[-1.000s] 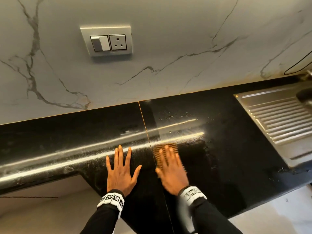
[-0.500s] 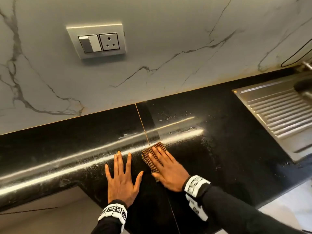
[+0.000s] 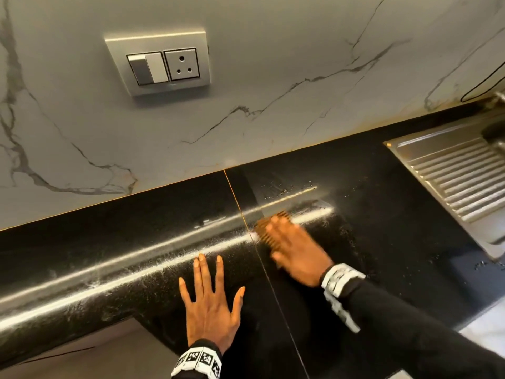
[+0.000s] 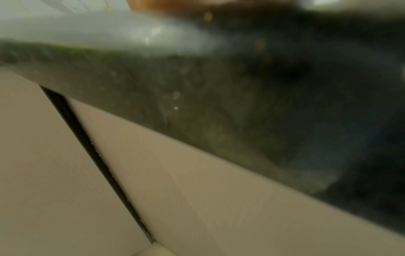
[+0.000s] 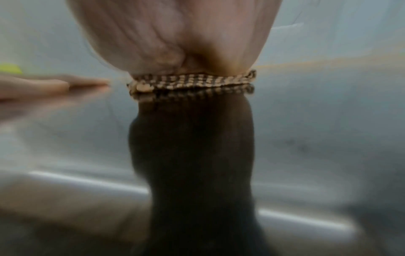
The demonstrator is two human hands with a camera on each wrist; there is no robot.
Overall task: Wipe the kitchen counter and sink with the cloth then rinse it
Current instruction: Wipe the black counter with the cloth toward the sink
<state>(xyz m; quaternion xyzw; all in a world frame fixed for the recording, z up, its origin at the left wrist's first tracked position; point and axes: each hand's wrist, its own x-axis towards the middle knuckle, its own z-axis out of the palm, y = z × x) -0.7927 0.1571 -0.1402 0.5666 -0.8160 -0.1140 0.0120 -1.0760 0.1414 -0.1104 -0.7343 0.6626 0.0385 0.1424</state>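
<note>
A brown checked cloth (image 3: 266,225) lies flat on the black counter (image 3: 382,214), just right of the counter's seam. My right hand (image 3: 293,244) presses it down with straight fingers; the hand is motion-blurred. In the right wrist view the cloth (image 5: 192,81) shows as a thin edge under my palm (image 5: 175,39). My left hand (image 3: 209,302) rests flat with spread fingers on the counter near its front edge, left of the seam. The steel sink's drainboard (image 3: 459,176) is at the far right.
A marble backsplash (image 3: 273,91) carries a switch and socket plate (image 3: 157,65). Water droplets (image 3: 287,190) lie behind the cloth. A dark cable (image 3: 483,86) runs down the wall near the sink. Beige cabinet fronts (image 4: 109,190) sit below the counter's edge.
My right hand has slid the cloth to the right and away from me, back across the seam. The left hand has stayed planted.
</note>
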